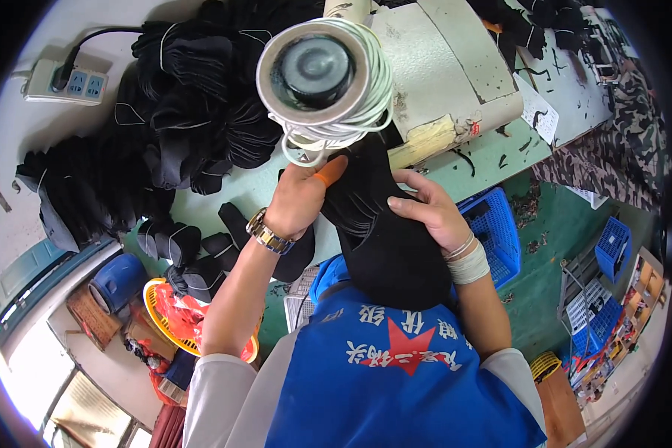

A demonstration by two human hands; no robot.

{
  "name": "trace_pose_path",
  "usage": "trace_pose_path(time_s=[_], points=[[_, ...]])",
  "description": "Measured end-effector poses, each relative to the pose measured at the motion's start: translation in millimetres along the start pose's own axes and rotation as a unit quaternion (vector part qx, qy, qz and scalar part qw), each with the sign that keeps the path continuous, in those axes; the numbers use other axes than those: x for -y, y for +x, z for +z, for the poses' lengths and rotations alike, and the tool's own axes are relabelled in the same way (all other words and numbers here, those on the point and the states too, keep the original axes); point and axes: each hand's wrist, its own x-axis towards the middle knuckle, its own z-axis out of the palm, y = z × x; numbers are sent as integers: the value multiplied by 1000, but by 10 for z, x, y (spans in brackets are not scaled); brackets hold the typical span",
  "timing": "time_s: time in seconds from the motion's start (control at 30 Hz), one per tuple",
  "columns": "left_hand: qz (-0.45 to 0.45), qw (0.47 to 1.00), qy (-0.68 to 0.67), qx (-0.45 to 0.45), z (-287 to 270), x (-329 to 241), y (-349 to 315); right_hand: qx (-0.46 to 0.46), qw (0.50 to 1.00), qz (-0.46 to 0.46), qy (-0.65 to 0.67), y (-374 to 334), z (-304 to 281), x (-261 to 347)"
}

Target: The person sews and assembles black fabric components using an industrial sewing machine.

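Note:
A stack of black, sock-shaped fabric pieces (396, 257) stands between my hands, its lower part against my apron. My left hand (299, 196) grips the stack's left side near the top, and its thumb wears an orange cover. The right hand (429, 211) holds the right edge with its thumb and fingers. The layered edges fan out between the two hands. Just above is a cylinder-shaped machine head (314, 71) wound with white cord (377, 93). It hides the stack's upper end.
Many bundles of black pieces (194, 60) are piled on the table (228, 190) at left. A beige machine body (433, 56) stands far right of centre. Below are a blue crate (496, 235) and a yellow basket (151, 306) with red bags. Another person's camouflage sleeve (635, 127) shows at right.

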Motion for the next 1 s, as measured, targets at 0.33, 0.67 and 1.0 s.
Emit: trace_pose_path(time_s=[0.33,0.67,1.0], points=[[-21,967,-253,15,89,94,-22,40,988,48,141,-12,119,-151],[-93,972,-213,24,-186,208,25,11,989,0,148,-9,125,-127],[-10,995,-99,-30,65,188,53,-4,988,12,152,-32,4,-56]])
